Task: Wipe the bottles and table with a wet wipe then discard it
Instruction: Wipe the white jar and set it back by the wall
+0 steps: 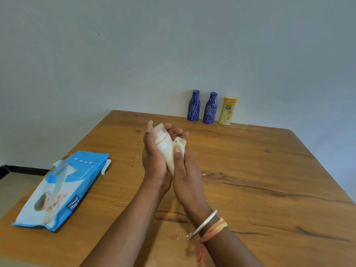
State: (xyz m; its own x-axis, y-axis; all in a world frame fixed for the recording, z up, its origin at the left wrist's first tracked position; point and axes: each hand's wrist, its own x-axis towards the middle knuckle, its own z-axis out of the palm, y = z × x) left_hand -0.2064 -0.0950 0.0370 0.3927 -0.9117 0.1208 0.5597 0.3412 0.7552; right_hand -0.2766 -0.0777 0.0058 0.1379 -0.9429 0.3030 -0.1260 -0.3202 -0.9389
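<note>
Together, the left hand (156,160) wraps its fingers around a pale bottle (165,146) above the table (260,180), while the right hand (185,170) presses a wipe (180,144) against it.

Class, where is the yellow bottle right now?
In the head view, the yellow bottle stands upright at the table's far edge by the wall, right of the two blue bottles.

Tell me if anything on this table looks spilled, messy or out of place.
Yes, small things. Pale crumbs or specks lie scattered on the table beside the right wrist. The wipes pack sits askew with its flap open. The three bottles at the back stand upright. The left hand holds a pale bottle while the right hand presses a wipe on it.
</note>
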